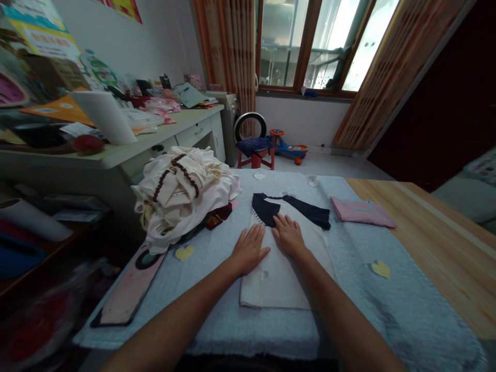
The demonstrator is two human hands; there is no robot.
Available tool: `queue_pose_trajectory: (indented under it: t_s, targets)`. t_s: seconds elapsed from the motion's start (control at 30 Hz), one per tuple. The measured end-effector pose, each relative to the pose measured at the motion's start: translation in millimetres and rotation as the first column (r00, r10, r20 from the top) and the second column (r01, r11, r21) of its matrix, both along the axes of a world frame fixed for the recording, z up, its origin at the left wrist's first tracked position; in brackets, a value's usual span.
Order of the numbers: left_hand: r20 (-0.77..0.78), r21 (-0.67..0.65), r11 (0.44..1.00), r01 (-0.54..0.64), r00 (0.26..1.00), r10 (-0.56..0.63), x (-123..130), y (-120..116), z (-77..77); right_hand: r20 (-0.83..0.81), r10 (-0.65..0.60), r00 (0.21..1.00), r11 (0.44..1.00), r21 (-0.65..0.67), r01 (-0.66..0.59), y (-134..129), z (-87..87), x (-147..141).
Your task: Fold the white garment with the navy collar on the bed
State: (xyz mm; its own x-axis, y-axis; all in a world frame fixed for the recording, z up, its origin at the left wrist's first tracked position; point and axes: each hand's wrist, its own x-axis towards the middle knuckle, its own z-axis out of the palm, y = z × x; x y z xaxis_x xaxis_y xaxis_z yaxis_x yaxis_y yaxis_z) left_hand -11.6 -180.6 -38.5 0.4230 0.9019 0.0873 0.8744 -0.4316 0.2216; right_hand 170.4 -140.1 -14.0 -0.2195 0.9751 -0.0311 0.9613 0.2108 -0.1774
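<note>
A white garment with dark navy sleeves (279, 281) lies flat on the light blue cloth (217, 305). Its left sleeve is folded inward over the front, while the right one stretches out to the right. My left hand (248, 249) rests flat at the garment's left edge, just below the folded sleeve, fingers spread. On the garment's upper middle lies my right hand (289, 235), palm down, its fingertips touching the end of the folded navy sleeve. Neither hand grips anything.
A heap of cream clothes (186, 188) sits on the left, beside a pink flat board (129, 294). A folded pink garment (364, 212) lies at the right, partly over the wooden table (434, 232). Beyond the far edge stands a red stool (256, 157).
</note>
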Motion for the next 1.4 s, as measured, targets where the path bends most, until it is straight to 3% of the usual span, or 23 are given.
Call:
queue_pose_trajectory:
  t_s: [0.23, 0.47, 0.67, 0.77, 0.83, 1.13, 1.4]
  targets:
    - [-0.037, -0.015, 0.999, 0.042, 0.998, -0.043, -2.5, -27.3, 8.5, -0.003, -0.019, 1.000, 1.000, -0.006, 0.019, 1.7, -1.6, 0.4]
    - [-0.021, 0.020, 1.000, -0.011, 1.000, 0.011, 5.7, -49.3, 9.4, -0.032, 0.035, 0.999, 0.999, -0.026, -0.036, -17.1, -2.0, 9.3]
    - [0.200, 0.006, 1.000, -0.020, 0.980, 0.018, 1.2, -44.9, 15.4, -0.195, 0.143, 0.970, 0.987, 0.100, -0.126, -51.3, 4.2, 0.6]
    - [0.386, -0.002, 1.000, 0.023, 0.922, -0.021, -11.1, -47.0, 22.5, -0.251, 0.123, 0.960, 0.987, 0.130, -0.092, -68.9, 7.2, -10.2]
    - [0.427, -0.006, 0.998, 0.056, 0.903, -0.048, -20.1, -52.9, 27.6, -0.250, 0.112, 0.962, 0.987, 0.138, -0.079, -76.5, 9.3, -17.6]
    - [0.391, -0.023, 0.989, 0.144, 0.912, -0.123, -38.1, -81.4, 37.2, -0.153, 0.055, 0.987, 0.996, 0.077, -0.043, -76.8, 17.5, -40.5]
    - [0.390, -0.015, 0.981, 0.192, 0.905, -0.171, -42.1, -93.7, 36.5, -0.336, 0.066, 0.940, 0.991, 0.130, -0.023, -75.5, 1.2, -40.2]
